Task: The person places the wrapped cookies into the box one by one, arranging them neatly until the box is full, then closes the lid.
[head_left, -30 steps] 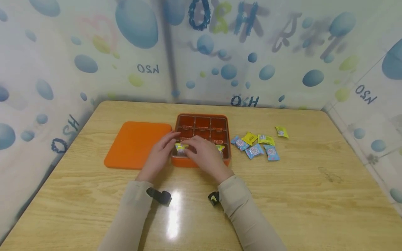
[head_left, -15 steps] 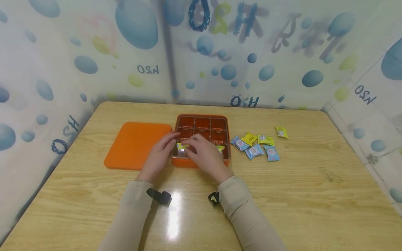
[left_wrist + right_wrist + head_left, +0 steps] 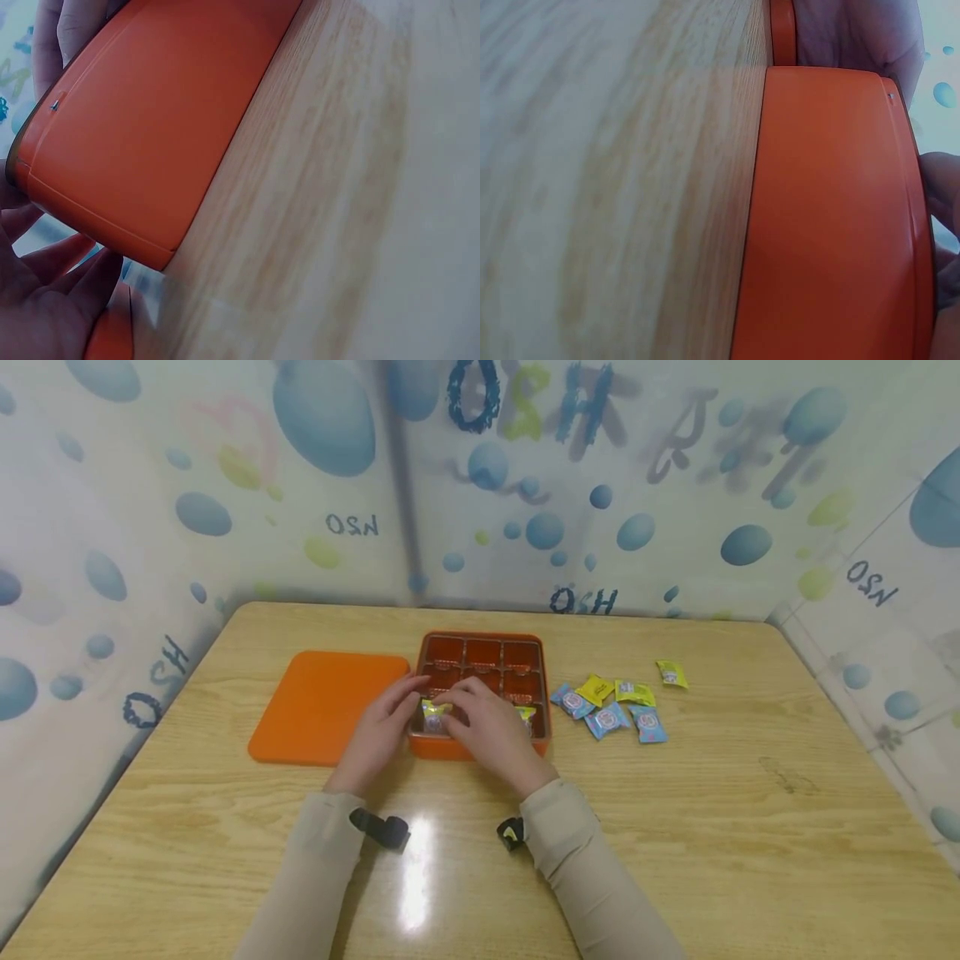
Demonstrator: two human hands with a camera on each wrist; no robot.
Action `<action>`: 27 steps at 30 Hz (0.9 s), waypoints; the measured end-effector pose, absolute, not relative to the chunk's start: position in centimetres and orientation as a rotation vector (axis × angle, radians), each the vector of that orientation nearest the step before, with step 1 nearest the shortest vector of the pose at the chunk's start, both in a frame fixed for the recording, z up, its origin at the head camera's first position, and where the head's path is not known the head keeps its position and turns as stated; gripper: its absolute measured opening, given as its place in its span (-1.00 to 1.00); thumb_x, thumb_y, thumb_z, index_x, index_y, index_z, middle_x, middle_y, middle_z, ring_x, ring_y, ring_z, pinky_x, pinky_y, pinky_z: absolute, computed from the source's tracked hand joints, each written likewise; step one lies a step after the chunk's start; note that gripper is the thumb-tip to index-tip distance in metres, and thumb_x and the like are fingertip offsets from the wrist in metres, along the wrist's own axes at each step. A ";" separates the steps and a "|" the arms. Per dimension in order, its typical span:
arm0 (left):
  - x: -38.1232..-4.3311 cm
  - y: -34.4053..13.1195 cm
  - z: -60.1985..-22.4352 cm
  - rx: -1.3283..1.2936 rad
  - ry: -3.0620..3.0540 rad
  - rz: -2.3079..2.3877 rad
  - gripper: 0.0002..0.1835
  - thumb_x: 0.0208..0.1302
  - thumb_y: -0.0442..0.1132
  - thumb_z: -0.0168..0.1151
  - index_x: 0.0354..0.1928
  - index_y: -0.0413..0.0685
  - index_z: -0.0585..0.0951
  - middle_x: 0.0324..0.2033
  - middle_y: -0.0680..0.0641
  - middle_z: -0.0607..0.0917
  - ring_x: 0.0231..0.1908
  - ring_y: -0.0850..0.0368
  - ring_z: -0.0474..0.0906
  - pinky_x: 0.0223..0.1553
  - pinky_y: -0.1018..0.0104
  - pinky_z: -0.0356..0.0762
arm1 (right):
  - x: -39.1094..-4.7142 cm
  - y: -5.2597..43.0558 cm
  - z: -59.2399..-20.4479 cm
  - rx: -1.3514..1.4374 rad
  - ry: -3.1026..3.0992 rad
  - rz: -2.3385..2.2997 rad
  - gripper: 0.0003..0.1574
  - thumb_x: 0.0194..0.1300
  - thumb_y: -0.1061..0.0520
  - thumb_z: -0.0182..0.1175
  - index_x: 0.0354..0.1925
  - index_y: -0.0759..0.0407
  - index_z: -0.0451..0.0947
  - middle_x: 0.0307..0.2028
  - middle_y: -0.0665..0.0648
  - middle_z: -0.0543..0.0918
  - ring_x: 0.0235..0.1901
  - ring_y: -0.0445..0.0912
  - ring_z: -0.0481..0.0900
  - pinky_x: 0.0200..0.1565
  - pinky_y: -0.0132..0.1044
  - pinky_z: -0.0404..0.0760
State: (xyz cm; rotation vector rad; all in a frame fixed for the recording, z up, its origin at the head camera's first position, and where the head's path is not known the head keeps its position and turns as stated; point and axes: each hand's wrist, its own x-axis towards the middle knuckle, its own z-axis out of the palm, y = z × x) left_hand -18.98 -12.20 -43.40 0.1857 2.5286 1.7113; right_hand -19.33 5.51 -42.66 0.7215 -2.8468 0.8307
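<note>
An orange box with a divided inner tray stands mid-table. My left hand holds its left side, thumb and forefinger at the rim; in the left wrist view its other fingers lie against the outer corner. Reaching over the front wall, my right hand has its thumb and forefinger at a small wrapped candy in the front left compartment and appears to pinch it. Another wrapped candy shows in the front right compartment. The middle front compartment is hidden by my right hand.
The orange lid lies flat, left of the box. To the right lie several blue candies and yellow candies, with one yellow candy farther off. Printed walls border the wooden table.
The right fingers and the candy at front left have shifted very slightly. The left hand, box, lid and loose candies keep their places.
</note>
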 end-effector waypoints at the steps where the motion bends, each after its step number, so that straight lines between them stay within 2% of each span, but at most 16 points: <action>1: -19.2 -12.3 -43.8 0.185 2.533 1.707 -0.62 0.37 -0.04 -0.15 0.19 0.19 0.37 0.30 0.04 0.16 0.30 0.03 -0.05 0.22 -0.12 -0.08 | -19.3 5.5 -42.6 0.723 -2.850 0.831 -0.70 0.23 -0.03 0.10 -0.04 -0.15 0.51 -0.11 -0.13 0.44 -0.39 -0.30 0.41 -0.41 -0.42 0.42; 5: -19.9 -12.7 -45.2 0.181 2.554 1.694 -0.61 0.33 0.08 -0.15 0.17 0.34 0.38 0.28 0.16 0.18 0.29 0.11 -0.03 0.22 -0.09 -0.05 | -19.3 5.6 -42.6 0.737 -2.852 0.834 -0.70 0.24 -0.04 0.09 -0.04 -0.15 0.51 -0.12 -0.13 0.45 -0.39 -0.29 0.39 -0.40 -0.41 0.43; 10: -20.0 -12.7 -45.7 0.187 2.564 1.705 -0.60 0.31 0.14 -0.15 0.16 0.39 0.37 0.29 0.18 0.18 0.29 0.11 -0.03 0.21 -0.12 -0.05 | -19.3 5.6 -42.6 0.762 -2.832 0.828 -0.71 0.24 -0.04 0.09 -0.06 -0.14 0.51 -0.15 -0.16 0.47 -0.38 -0.29 0.38 -0.36 -0.37 0.45; 15: -19.9 -12.7 -45.4 0.179 2.556 1.695 -0.61 0.32 0.09 -0.15 0.17 0.36 0.37 0.29 0.15 0.17 0.30 0.10 -0.04 0.22 -0.12 -0.06 | -19.2 5.5 -42.7 0.777 -2.825 0.827 -0.72 0.25 -0.03 0.08 -0.06 -0.15 0.52 -0.15 -0.17 0.48 -0.35 -0.27 0.42 -0.30 -0.33 0.49; 19: -19.4 -12.5 -44.3 0.171 2.530 1.704 -0.62 0.35 0.00 -0.13 0.18 0.25 0.37 0.30 0.09 0.16 0.30 0.06 -0.05 0.22 -0.12 -0.08 | -19.3 5.5 -42.8 0.773 -2.833 0.810 -0.73 0.26 -0.02 0.07 -0.06 -0.16 0.52 -0.12 -0.18 0.47 -0.27 -0.25 0.46 -0.23 -0.31 0.50; 23: -18.6 -12.0 -43.0 0.184 2.532 1.708 -0.61 0.36 -0.09 -0.11 0.20 0.11 0.36 0.30 -0.01 0.16 0.30 0.00 -0.05 0.22 -0.13 -0.10 | -19.3 5.5 -42.8 0.770 -2.835 0.801 -0.73 0.26 -0.01 0.07 -0.05 -0.16 0.52 -0.10 -0.18 0.47 -0.23 -0.24 0.47 -0.22 -0.30 0.50; 27: -18.3 -11.7 -42.4 0.172 2.534 1.704 -0.60 0.36 -0.09 -0.11 0.21 0.09 0.34 0.31 -0.02 0.15 0.30 0.00 -0.05 0.22 -0.13 -0.08 | -19.4 5.5 -42.8 0.768 -2.823 0.804 -0.73 0.25 -0.01 0.08 -0.07 -0.16 0.52 -0.11 -0.19 0.47 -0.26 -0.26 0.46 -0.25 -0.33 0.50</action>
